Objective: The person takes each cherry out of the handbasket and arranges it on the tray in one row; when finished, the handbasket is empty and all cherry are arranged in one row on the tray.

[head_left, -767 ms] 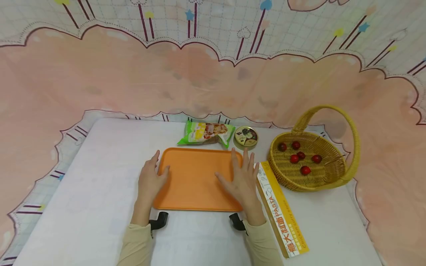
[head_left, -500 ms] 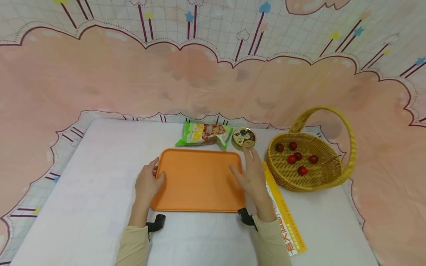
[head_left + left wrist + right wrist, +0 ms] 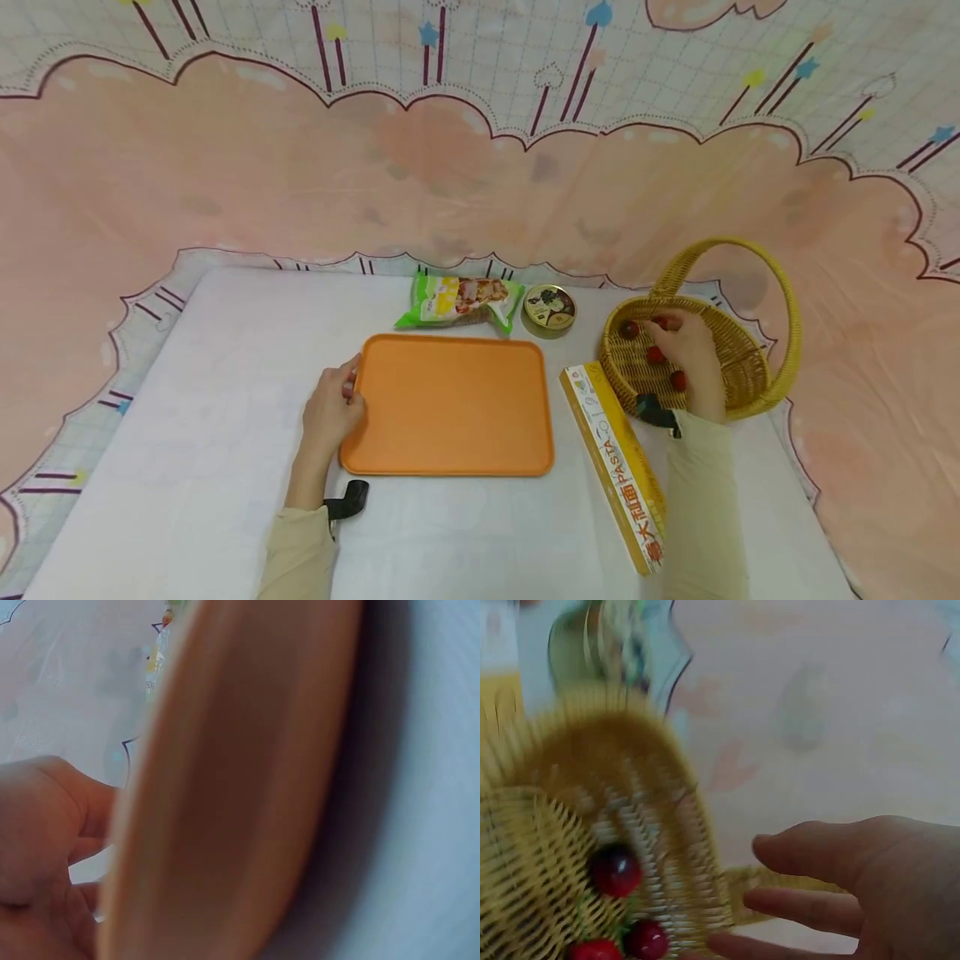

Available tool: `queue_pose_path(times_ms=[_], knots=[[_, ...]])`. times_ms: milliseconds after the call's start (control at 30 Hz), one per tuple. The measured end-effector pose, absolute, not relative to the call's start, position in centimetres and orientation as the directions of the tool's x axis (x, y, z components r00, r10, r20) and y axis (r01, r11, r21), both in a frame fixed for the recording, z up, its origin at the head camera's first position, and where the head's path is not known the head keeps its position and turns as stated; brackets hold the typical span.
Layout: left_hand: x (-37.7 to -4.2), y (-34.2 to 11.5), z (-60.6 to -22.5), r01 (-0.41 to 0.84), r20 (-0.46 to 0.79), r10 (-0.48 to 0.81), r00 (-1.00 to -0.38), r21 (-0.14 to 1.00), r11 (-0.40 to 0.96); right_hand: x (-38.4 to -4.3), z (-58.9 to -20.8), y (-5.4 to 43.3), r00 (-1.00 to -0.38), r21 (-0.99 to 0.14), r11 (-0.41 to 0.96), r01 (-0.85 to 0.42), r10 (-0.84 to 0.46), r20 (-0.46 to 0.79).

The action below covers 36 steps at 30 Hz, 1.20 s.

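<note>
My left hand (image 3: pixel 328 410) holds the left edge of an orange tray (image 3: pixel 453 408), the thumb at the rim. In the left wrist view the tray (image 3: pixel 240 765) appears large and blurred beside the palm, hiding the fingertips. My right hand (image 3: pixel 692 346) is over a yellow wicker basket (image 3: pixel 619 393) with an arched handle. Several dark red cherries (image 3: pixel 656 354) lie inside; the hand covers some of them. In the right wrist view its fingers (image 3: pixel 802 909) are spread apart with nothing between them, and cherries (image 3: pixel 616 870) lie to the left.
A green food packet (image 3: pixel 465 302) and a round tin (image 3: pixel 550 308) stand behind the tray. The long pasta box (image 3: pixel 611 467) lies slanted between tray and basket. White cloth (image 3: pixel 187 467) covers the table, and a patterned pink cloth (image 3: pixel 450 192) hangs behind.
My right hand has moved from the tray's right side, over the pasta box, to the basket. My left hand has closed in from beside the tray onto its left edge.
</note>
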<state>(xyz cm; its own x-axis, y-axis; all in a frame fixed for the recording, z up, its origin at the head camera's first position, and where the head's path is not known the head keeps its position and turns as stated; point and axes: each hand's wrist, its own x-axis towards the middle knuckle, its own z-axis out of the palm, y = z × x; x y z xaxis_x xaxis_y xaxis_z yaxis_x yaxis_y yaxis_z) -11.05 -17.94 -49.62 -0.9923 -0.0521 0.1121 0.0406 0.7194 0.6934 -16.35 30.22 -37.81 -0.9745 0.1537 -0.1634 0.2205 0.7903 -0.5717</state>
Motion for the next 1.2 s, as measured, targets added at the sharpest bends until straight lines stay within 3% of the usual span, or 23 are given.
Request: queue_pose_path(times_ms=[367, 633, 800, 1000, 1100, 1200], knots=[[-11.2, -18.3, -49.5, 0.046, 0.080, -0.013, -0.997, 0.697, 0.716, -21.6, -41.6, 31.8, -0.919, -0.657, 0.672, 0.341, 0.092, -0.382], [-11.1, -18.7, -49.7, 0.053, 0.070, 0.006, -0.998, 0.701, 0.711, -22.5, -42.4, 31.3, -0.901, -0.682, 0.608, 0.407, 0.143, -0.410], [-11.1, -18.9, -49.8, 0.068, 0.064, 0.032, -0.997, 0.707, 0.704, -21.8, -41.8, 31.2, -0.924, -0.680, 0.637, 0.364, 0.155, -0.350], [-11.1, -19.1, -49.8, 0.083, 0.065, 0.052, -0.996, 0.712, 0.697, -19.9, -39.2, 29.1, -0.957, -0.649, 0.703, 0.290, 0.227, -0.181], [-11.3, -19.3, -49.9, 0.080, 0.061, 0.051, -0.997, 0.714, 0.695, -18.9, -37.7, 26.8, -0.973, -0.680, 0.699, 0.220, 0.204, -0.105], [-11.3, -19.4, -50.0, 0.072, 0.047, 0.056, -0.997, 0.717, 0.694, -18.0, -37.7, 23.4, -0.987, -0.781, 0.608, 0.144, 0.147, -0.068]])
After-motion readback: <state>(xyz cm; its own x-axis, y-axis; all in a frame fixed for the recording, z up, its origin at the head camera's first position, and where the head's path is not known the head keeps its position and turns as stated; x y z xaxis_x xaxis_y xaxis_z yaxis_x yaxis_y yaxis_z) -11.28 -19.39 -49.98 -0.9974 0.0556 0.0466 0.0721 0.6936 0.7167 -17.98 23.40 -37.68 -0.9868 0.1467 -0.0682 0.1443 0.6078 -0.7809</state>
